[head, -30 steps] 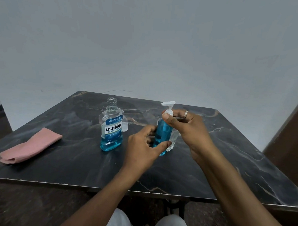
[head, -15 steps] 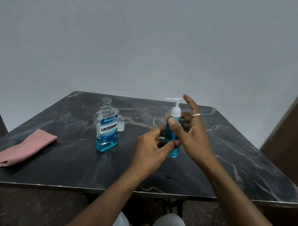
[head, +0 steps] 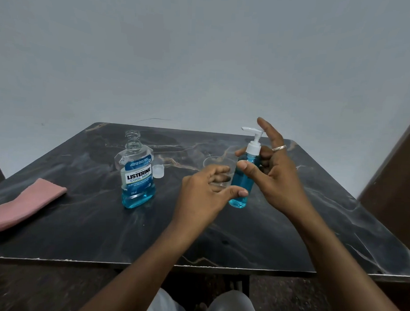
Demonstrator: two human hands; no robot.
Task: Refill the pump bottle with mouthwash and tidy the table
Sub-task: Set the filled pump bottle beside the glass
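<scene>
The pump bottle (head: 241,182), clear with blue liquid and a white pump head, stands tilted near the table's middle right. My right hand (head: 276,178) holds it, thumb on the front and fingers behind, index finger stretched up past the pump. My left hand (head: 204,190) is beside the bottle's lower part with fingers spread; only the thumb tip reaches the bottle. The Listerine mouthwash bottle (head: 138,178) stands uncapped to the left, blue liquid low in it. Its clear cap (head: 158,171) lies just to the right of it.
A clear plastic cup (head: 214,162) stands behind my left hand, partly hidden. A folded pink cloth (head: 23,202) lies at the left edge of the dark marble table (head: 313,229). A clear threaded neck (head: 132,134) shows behind the Listerine bottle. A brown panel stands at the right.
My left hand has loosened from the pump bottle and spread its fingers. The right hand has shifted the bottle slightly right and up, and its index finger has risen beside the pump.
</scene>
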